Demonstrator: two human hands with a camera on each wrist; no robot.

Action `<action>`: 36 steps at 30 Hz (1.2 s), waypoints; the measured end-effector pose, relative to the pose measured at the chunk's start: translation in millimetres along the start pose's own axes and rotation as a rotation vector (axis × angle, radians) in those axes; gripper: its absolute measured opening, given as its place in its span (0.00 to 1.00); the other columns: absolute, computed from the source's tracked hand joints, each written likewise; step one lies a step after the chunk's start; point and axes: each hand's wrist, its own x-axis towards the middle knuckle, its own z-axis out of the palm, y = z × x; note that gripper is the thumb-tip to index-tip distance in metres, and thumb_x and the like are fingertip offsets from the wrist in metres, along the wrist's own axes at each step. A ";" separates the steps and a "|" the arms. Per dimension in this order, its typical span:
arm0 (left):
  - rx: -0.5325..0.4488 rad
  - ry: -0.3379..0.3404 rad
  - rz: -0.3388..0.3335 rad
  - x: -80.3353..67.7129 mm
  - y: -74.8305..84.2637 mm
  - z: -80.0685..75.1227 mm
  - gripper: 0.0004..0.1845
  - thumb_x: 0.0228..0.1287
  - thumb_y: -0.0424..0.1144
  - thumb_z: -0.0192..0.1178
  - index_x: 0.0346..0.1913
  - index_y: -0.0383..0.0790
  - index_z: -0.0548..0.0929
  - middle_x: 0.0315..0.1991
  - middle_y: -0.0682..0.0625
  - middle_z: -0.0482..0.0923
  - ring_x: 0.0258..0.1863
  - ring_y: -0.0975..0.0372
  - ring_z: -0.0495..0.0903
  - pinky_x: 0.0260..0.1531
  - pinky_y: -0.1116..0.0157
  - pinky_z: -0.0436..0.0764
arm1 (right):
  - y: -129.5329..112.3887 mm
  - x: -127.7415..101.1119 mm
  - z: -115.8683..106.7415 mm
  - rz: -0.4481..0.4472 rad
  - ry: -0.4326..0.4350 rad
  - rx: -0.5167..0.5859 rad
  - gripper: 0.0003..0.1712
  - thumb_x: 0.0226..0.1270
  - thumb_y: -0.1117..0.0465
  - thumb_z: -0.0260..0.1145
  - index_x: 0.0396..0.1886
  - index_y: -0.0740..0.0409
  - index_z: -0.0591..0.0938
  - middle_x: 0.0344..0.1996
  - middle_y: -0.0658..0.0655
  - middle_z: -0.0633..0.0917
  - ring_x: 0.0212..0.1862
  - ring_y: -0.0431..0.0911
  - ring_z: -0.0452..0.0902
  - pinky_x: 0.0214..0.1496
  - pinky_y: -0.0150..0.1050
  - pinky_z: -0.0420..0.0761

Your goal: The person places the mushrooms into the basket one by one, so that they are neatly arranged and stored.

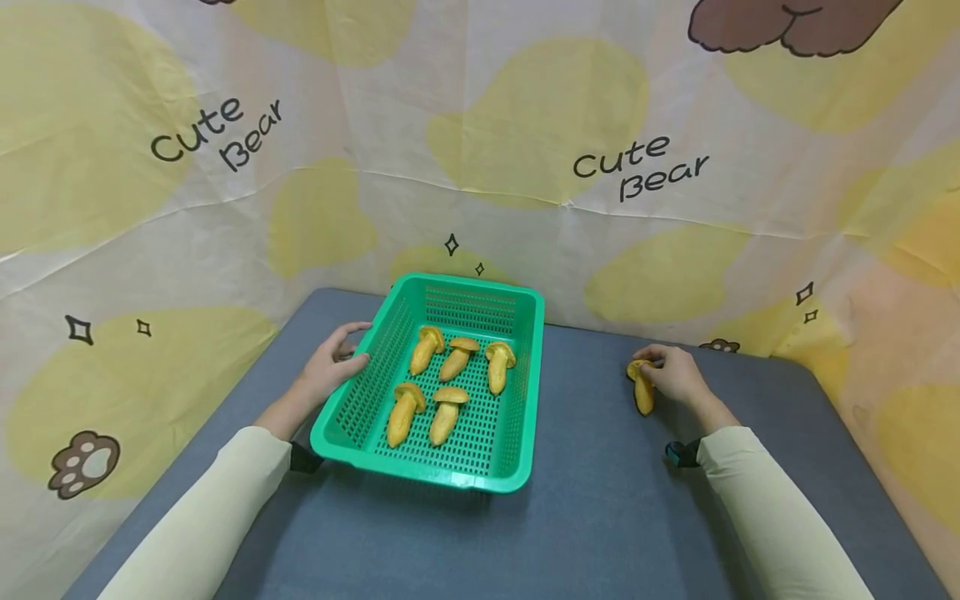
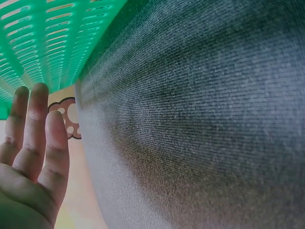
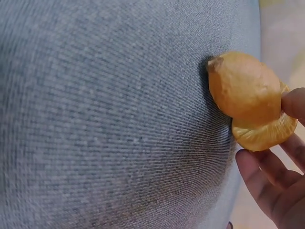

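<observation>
A green plastic basket (image 1: 528, 392) stands on the table with several yellow mushrooms (image 1: 448, 412) lying in it. At its left rim is my left hand (image 1: 333, 362), thumb and forefinger at the edge. The left wrist view shows other fingers (image 2: 35, 119) of this hand stretched out beside the slotted basket wall (image 2: 57, 38). Off to the right, my right hand (image 1: 678, 377) holds a single mushroom (image 1: 643, 390) by its cap between thumb and fingers. Seen from the right wrist, this mushroom (image 3: 245, 88) has its stem close against the table cloth.
Grey cloth covers the table (image 1: 585, 500). Behind it and along the sides hangs a printed curtain (image 1: 517, 125) with yellow patches and lettering. A dark wrist strap (image 1: 681, 454) shows at the right sleeve.
</observation>
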 end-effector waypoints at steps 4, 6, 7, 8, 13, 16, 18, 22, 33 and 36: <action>-0.005 0.001 0.004 0.4 0.3 0.0 0.30 0.72 0.47 0.51 0.74 0.54 0.58 0.70 0.32 0.59 0.68 0.39 0.63 0.55 0.39 0.70 | -1.2 -2.3 -1.3 -0.002 -0.004 0.012 0.14 0.72 0.63 0.56 0.51 0.61 0.82 0.48 0.67 0.83 0.47 0.59 0.80 0.37 0.43 0.80; -0.005 0.002 0.006 0.6 0.4 0.0 0.30 0.72 0.47 0.52 0.74 0.53 0.58 0.71 0.33 0.57 0.68 0.39 0.62 0.55 0.39 0.70 | -1.7 -3.1 -1.5 -0.002 -0.007 0.018 0.14 0.72 0.64 0.56 0.52 0.61 0.82 0.48 0.68 0.83 0.45 0.57 0.80 0.35 0.42 0.79; -0.004 0.004 0.007 0.7 0.5 0.1 0.30 0.72 0.47 0.52 0.74 0.52 0.57 0.72 0.34 0.56 0.68 0.39 0.62 0.55 0.39 0.70 | -2.0 -3.4 -1.5 -0.001 -0.007 0.019 0.14 0.72 0.64 0.56 0.52 0.61 0.82 0.48 0.67 0.83 0.45 0.57 0.80 0.35 0.41 0.79; -0.004 0.005 0.008 0.7 0.6 0.1 0.31 0.72 0.47 0.52 0.74 0.52 0.57 0.72 0.34 0.55 0.69 0.39 0.61 0.55 0.38 0.70 | -2.5 -3.6 -1.4 -0.001 -0.007 0.018 0.14 0.72 0.63 0.56 0.52 0.61 0.82 0.48 0.67 0.83 0.44 0.56 0.81 0.35 0.41 0.79; -0.002 0.006 0.011 0.4 0.5 0.2 0.31 0.72 0.47 0.51 0.74 0.51 0.57 0.74 0.34 0.50 0.70 0.39 0.58 0.56 0.37 0.69 | -8.2 -5.5 -1.3 -0.014 -0.003 0.018 0.14 0.73 0.62 0.56 0.52 0.59 0.82 0.49 0.66 0.83 0.46 0.57 0.81 0.36 0.43 0.80; -0.002 0.004 0.009 0.2 -0.2 0.2 0.31 0.72 0.48 0.51 0.75 0.51 0.57 0.74 0.34 0.50 0.70 0.38 0.58 0.56 0.37 0.69 | -12.7 -7.1 -1.7 -0.027 0.001 0.013 0.14 0.73 0.60 0.56 0.52 0.58 0.82 0.50 0.65 0.83 0.49 0.59 0.80 0.38 0.44 0.81; 0.001 0.003 0.009 0.3 -0.7 0.2 0.31 0.72 0.48 0.51 0.75 0.51 0.57 0.74 0.34 0.50 0.70 0.38 0.58 0.56 0.37 0.69 | -16.0 -8.2 -2.0 -0.031 0.009 0.011 0.14 0.73 0.60 0.57 0.52 0.57 0.82 0.50 0.64 0.83 0.50 0.58 0.80 0.39 0.45 0.81; 0.002 0.003 0.012 0.9 -1.8 0.3 0.31 0.72 0.48 0.51 0.74 0.52 0.57 0.74 0.34 0.50 0.70 0.38 0.58 0.56 0.37 0.69 | -23.7 -11.3 -3.2 -0.054 0.021 0.011 0.14 0.73 0.59 0.57 0.53 0.57 0.82 0.50 0.64 0.83 0.50 0.59 0.80 0.40 0.47 0.81; 0.005 0.002 0.016 0.9 -1.7 0.5 0.31 0.73 0.48 0.51 0.74 0.53 0.57 0.73 0.33 0.52 0.70 0.38 0.59 0.56 0.37 0.68 | -43.0 -18.6 -6.9 -0.093 0.046 0.017 0.14 0.72 0.59 0.59 0.54 0.57 0.80 0.51 0.63 0.82 0.51 0.60 0.80 0.43 0.50 0.82; 0.004 0.004 0.017 0.9 -1.4 0.7 0.31 0.73 0.48 0.51 0.74 0.53 0.57 0.74 0.33 0.51 0.70 0.38 0.58 0.56 0.37 0.68 | -47.5 -20.0 -8.5 -0.116 0.059 0.016 0.13 0.71 0.60 0.60 0.53 0.57 0.80 0.50 0.63 0.82 0.50 0.60 0.80 0.42 0.49 0.83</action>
